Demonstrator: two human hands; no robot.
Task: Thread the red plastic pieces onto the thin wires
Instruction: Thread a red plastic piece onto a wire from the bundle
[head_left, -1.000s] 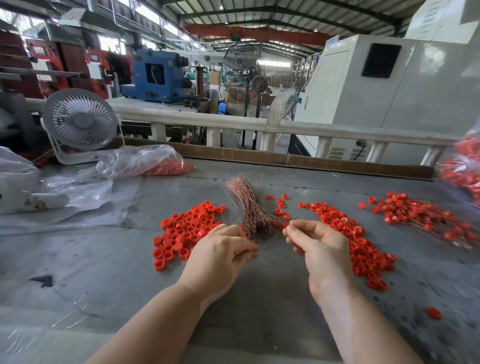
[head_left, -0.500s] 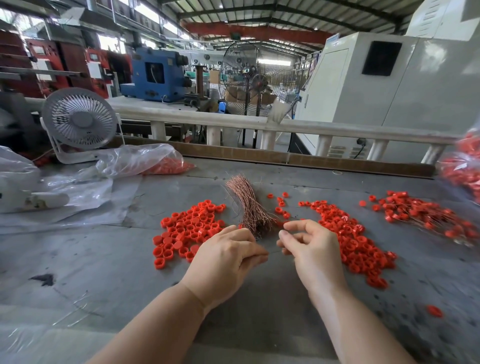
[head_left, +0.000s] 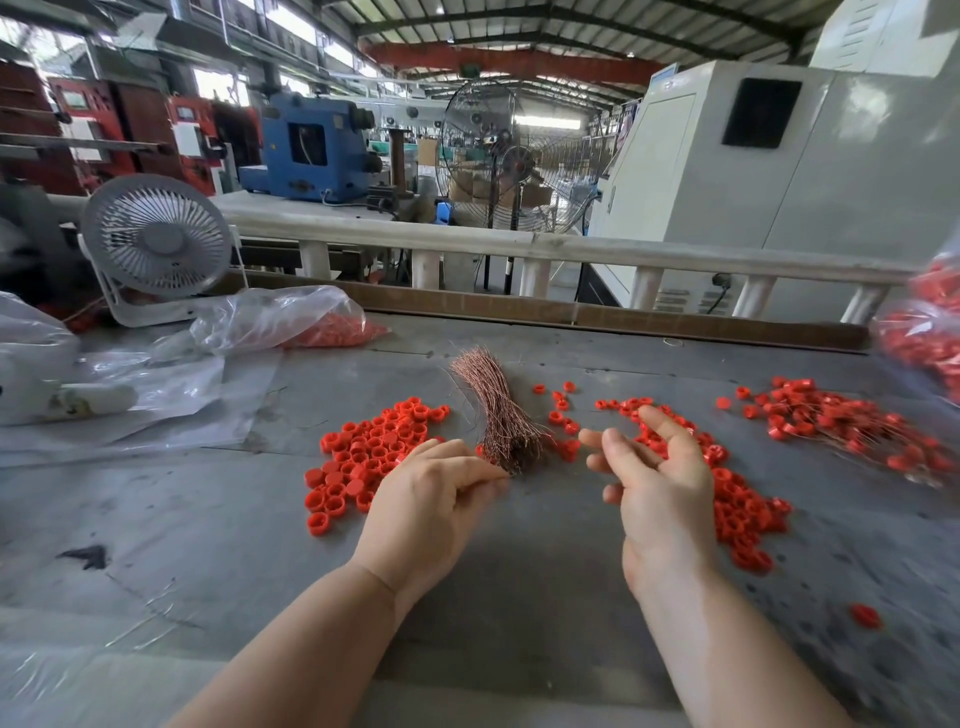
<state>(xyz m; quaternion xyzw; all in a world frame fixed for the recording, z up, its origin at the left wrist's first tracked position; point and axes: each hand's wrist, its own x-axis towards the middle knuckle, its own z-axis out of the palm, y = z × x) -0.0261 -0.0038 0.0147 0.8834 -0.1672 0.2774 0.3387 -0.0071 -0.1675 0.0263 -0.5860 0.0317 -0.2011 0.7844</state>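
A bundle of thin copper wires (head_left: 498, 415) lies at the middle of the grey table. My left hand (head_left: 431, 499) has its fingers curled, and thumb and fingertips pinch at the bundle's near end; the single wire is too fine to make out. My right hand (head_left: 660, 483) hovers with fingers spread and holds nothing, just above a long heap of loose red plastic pieces (head_left: 743, 514). Another heap of red pieces (head_left: 374, 447) lies left of the bundle. At the far right lies a pile of red pieces on wires (head_left: 841, 421).
A small white fan (head_left: 156, 244) and a clear bag of red pieces (head_left: 291, 322) sit at the back left, over crumpled plastic sheets. Another bag of red pieces (head_left: 930, 332) is at the right edge. One stray red piece (head_left: 865, 617) lies near right. A wooden strip (head_left: 571, 312) bounds the table's back.
The two hands were pinched close together in front of the bundle. My right hand has since opened and moved right over the red pieces; my left hand stays at the bundle's near end.
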